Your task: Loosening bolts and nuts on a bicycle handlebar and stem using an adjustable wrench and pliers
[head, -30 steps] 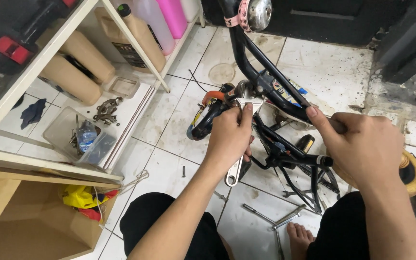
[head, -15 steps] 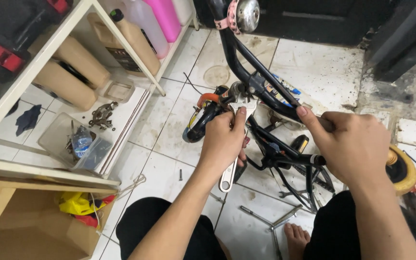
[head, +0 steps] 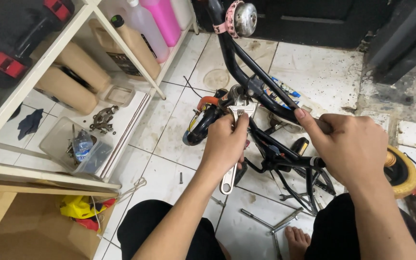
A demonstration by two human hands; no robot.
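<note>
Dirty white tiled floor (head: 323, 72), white shelving (head: 49, 62)

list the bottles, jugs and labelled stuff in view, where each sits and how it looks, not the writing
Pink jug: top shelf edge, tall, bright pink.
Clear bottle: left of the pink jug, pale translucent, white cap.
Tan bottle: beside the shelf post, brown-tan, black cap, dark label.
Tan jugs: lying on the white shelf, light brown.
Small water bottle: in a clear plastic tray, blue label.
Sticker: on the bike frame, blue and orange.
</note>
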